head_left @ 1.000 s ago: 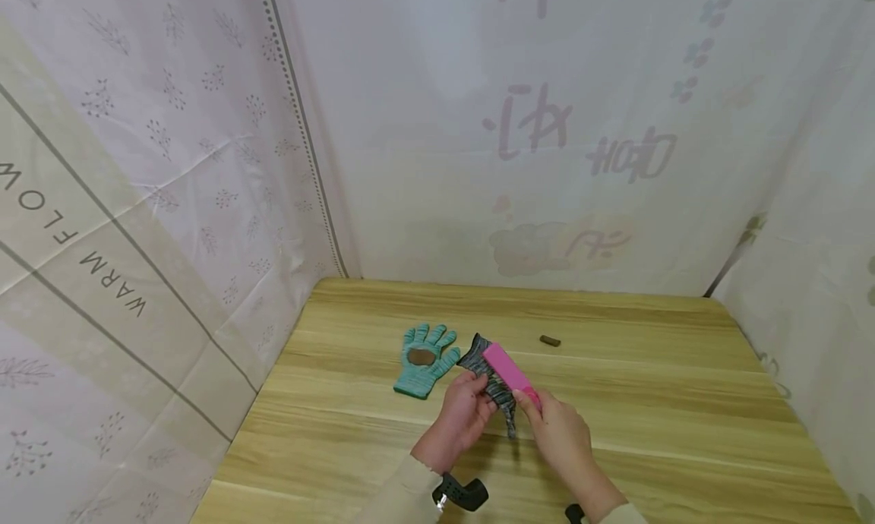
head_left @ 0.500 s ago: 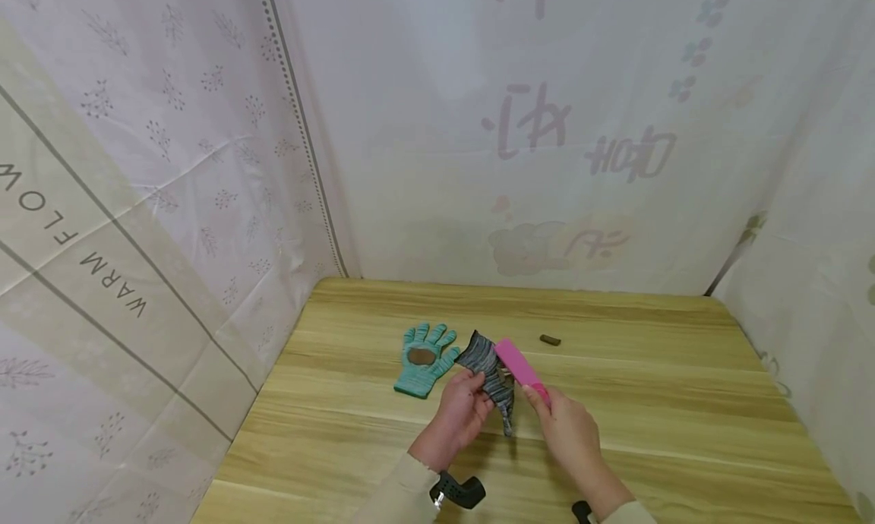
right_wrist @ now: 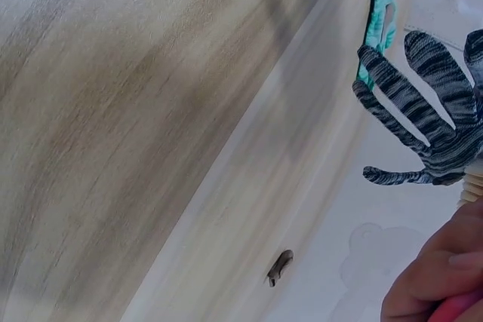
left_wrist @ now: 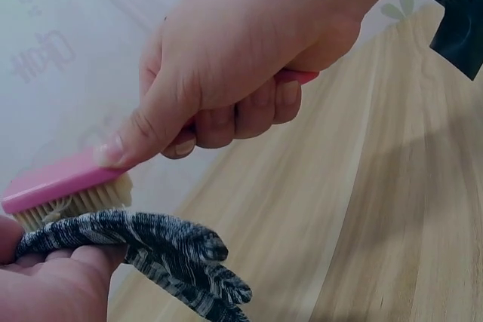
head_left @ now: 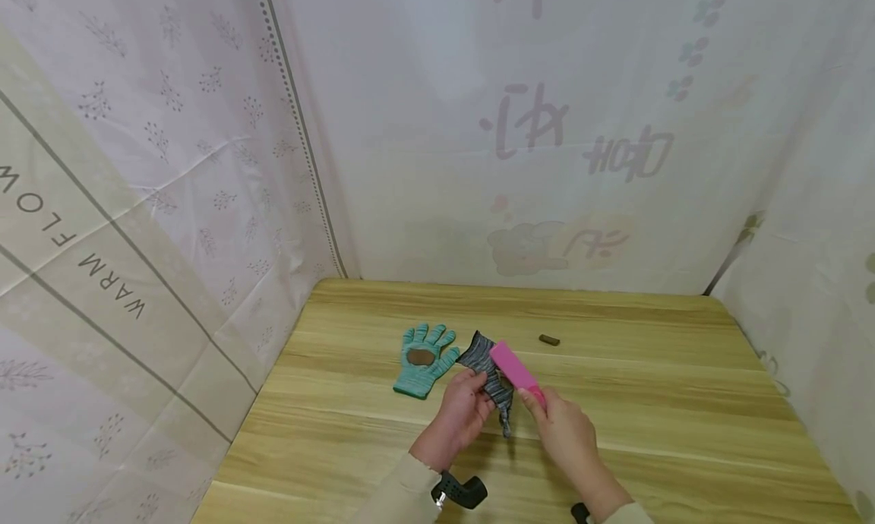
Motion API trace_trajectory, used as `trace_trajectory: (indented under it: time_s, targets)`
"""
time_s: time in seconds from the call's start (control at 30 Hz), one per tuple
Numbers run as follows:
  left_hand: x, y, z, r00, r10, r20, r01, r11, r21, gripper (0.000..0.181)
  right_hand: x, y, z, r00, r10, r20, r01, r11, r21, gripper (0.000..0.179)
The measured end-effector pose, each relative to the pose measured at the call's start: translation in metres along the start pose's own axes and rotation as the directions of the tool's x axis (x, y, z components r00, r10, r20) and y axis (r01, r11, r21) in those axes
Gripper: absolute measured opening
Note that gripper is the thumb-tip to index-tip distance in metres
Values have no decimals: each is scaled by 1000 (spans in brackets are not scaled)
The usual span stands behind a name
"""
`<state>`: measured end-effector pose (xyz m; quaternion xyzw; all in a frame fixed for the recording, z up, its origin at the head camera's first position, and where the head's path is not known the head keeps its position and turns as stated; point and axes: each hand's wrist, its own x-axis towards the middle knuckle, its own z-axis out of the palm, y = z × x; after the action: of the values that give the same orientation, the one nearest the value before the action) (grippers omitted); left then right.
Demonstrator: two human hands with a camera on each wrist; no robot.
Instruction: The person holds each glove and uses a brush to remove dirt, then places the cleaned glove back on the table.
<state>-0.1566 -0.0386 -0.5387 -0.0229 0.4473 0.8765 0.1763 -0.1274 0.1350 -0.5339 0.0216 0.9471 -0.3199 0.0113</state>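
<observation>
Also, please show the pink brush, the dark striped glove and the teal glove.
Pink brush [left_wrist: 60, 179], left wrist view: its pink back.
Dark striped glove [left_wrist: 147, 229], left wrist view: its upper side.
Teal glove [head_left: 422, 373], head view: knit near its middle.

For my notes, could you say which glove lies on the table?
The teal glove, with a brown oval patch; the left hand holds the dark grey glove.

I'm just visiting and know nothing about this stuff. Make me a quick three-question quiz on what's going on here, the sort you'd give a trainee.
1. True or false: the teal glove lies on the table.
2. Fill in: the left hand holds a dark, striped ____.
3. What does the right hand grip? A. The teal glove. B. The pink brush. C. Nothing.

Key: 1. True. 2. Glove. 3. B.
</observation>
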Motion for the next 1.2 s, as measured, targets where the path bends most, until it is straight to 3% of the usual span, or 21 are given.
trace_trajectory:
  time_s: [0.3, 0.47, 0.7, 0.8, 1.0, 1.2]
  targets:
    - [1, 0, 0, 999, -7, -32, 8, 999, 38, 42, 0, 1, 4, 1000, -18, 12, 18, 1000, -21, 50]
    - [1, -1, 0, 999, 7, -42, -5, 999, 38, 40, 1, 2, 5, 1000, 7, 16, -7, 999, 47, 53]
    - [3, -1, -1, 998, 10, -67, -8, 1000, 20, 20, 0, -4, 3, 1000, 11, -3, -11, 992, 123, 55]
    - [3, -1, -1, 998, 12, -62, -10, 1000, 25, 28, -3, -11, 1, 1000, -5, -10, 6, 990, 143, 53]
    - [3, -1, -2, 999, 10, -52, -9, 1000, 30, 41, -9, -22, 3, 999, -5, 49, -3, 985, 172, 52]
    - [3, 0, -1, 999, 9, -46, -8, 1000, 20, 42, -10, -21, 5, 999, 2, 52, -7, 994, 111, 53]
